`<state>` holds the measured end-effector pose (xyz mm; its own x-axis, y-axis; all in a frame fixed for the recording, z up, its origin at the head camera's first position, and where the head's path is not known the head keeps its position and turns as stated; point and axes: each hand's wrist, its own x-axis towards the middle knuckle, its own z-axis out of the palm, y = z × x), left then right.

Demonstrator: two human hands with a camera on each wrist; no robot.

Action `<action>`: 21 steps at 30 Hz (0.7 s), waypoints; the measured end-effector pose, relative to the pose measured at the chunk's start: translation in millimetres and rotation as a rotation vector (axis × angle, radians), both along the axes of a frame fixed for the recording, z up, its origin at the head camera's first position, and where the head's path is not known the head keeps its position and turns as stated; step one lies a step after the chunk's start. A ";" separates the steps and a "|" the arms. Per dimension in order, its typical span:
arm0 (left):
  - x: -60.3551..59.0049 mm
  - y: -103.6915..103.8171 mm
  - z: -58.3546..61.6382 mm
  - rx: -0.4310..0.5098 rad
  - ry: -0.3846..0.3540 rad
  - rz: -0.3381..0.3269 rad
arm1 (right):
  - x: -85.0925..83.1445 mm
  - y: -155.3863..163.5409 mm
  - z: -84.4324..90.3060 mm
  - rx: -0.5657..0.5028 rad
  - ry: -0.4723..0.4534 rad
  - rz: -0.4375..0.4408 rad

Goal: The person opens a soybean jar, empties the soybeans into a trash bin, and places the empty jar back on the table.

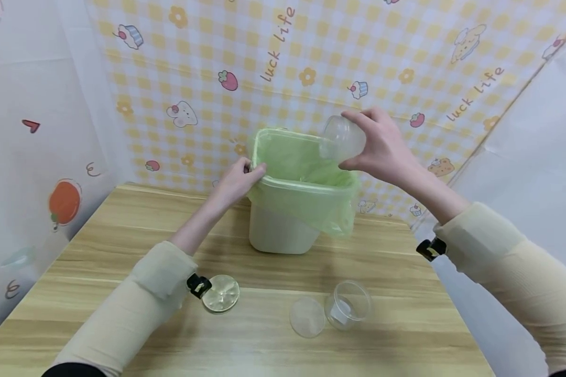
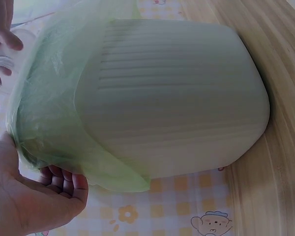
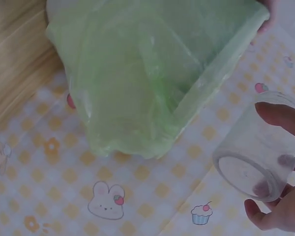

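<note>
A cream trash can lined with a pale green trash bag stands against the wall at the back of the table. My left hand grips its left rim over the bag, with curled fingers visible in the left wrist view. Above the can's right side my right hand holds a clear plastic jar between thumb and fingers. That jar is tilted, its mouth toward the can's opening. In the right wrist view the jar looks see-through, with no contents visible.
Toward the table's front, a clear open jar has a small white piece in it, beside a round translucent lid. A gold round lid lies near my left forearm. A checked patterned sheet hangs behind the can.
</note>
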<state>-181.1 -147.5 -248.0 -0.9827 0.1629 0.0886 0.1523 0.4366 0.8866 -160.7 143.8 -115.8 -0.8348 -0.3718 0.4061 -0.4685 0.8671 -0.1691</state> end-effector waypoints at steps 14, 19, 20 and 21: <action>0.9 0.6 0.9 0.021 0.005 -0.001 | 38.8 2.9 -18.8 -0.267 -0.159 0.017; 0.9 1.0 1.5 -0.004 0.000 0.005 | 47.0 2.4 -32.6 -0.385 -0.242 0.107; 0.9 1.0 1.9 -0.011 -0.001 0.008 | 48.8 2.3 -35.5 -0.402 -0.258 0.126; 0.7 1.1 2.0 -0.020 -0.001 0.009 | 50.5 2.2 -38.3 -0.412 -0.270 0.143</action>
